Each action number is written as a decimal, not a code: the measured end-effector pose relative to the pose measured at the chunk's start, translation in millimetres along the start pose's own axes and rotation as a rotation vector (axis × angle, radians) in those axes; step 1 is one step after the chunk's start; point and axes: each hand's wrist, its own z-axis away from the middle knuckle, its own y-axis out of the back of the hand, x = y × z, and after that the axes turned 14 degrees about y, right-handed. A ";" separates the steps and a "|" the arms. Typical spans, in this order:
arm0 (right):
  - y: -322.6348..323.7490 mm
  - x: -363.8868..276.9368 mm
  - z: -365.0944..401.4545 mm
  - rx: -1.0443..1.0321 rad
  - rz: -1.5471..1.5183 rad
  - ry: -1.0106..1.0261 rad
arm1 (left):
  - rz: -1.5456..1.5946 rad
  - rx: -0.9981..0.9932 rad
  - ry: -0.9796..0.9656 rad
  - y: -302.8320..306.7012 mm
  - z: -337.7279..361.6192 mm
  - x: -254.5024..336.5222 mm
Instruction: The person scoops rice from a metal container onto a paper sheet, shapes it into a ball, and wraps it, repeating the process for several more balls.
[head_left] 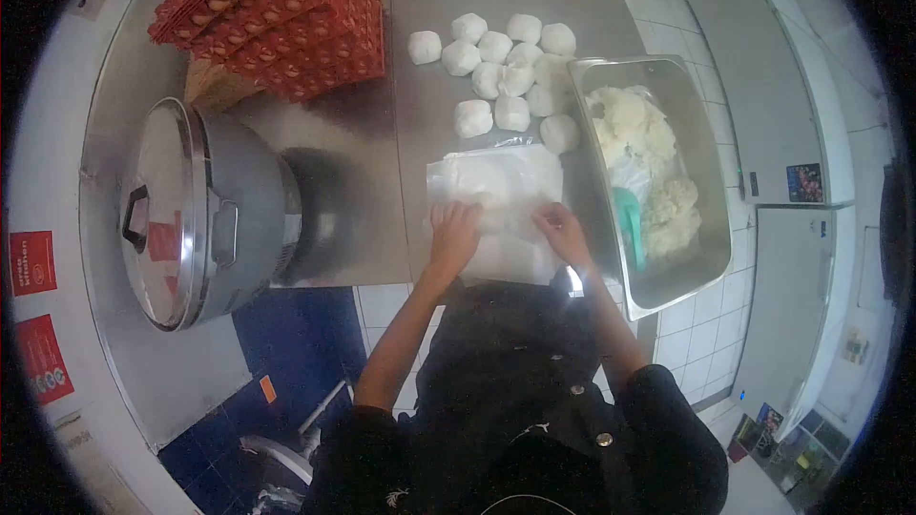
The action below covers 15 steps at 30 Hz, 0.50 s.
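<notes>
A stack of white wrapping paper (515, 170) lies on the metal table in front of me. Across its middle is a low, pale fold or mound, and whatever is inside it is too washed out to make out. My left hand (455, 236) rests on the left end of this fold, fingers stretched out and slightly apart. At the right end, my right hand (563, 232) has its fingers curled and pinched on the paper. Beyond the stack sit several round, white-wrapped bundles (461, 58), some touching one another.
Right of the paper stands a deep metal tray (711, 219) holding cooked rice (634, 133) and a green scoop (630, 224). On the left are a large lidded pot (243, 200) and stacked red egg trays (296, 29) with eggs. White refrigerators or freezers (787, 296) stand farther right.
</notes>
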 end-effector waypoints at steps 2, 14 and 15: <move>3.5 -8.0 8.7 -0.085 0.038 0.095 | -0.021 -0.108 -0.012 -5.1 1.8 -5.6; -19.6 9.2 -17.0 -0.071 0.181 0.147 | 0.621 -0.144 0.494 -4.1 7.3 -61.2; -24.1 10.5 -21.4 -0.037 0.175 0.136 | 0.596 -0.201 0.532 -7.8 0.1 -68.4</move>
